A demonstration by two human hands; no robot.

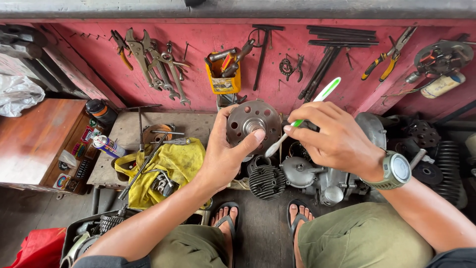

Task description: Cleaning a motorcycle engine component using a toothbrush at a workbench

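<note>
Toothbrush [302, 120] pinched in right hand [337, 141] — left hand [225, 154] cradles metal disc [253, 121].

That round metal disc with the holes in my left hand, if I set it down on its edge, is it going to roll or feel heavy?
The perforated metal disc looks like thick solid metal, so probably heavy for its size. Its round rim would likely roll if stood on edge. The left hand grips it by rim and hub; any grease could make it slippery, though I cannot tell.
</note>
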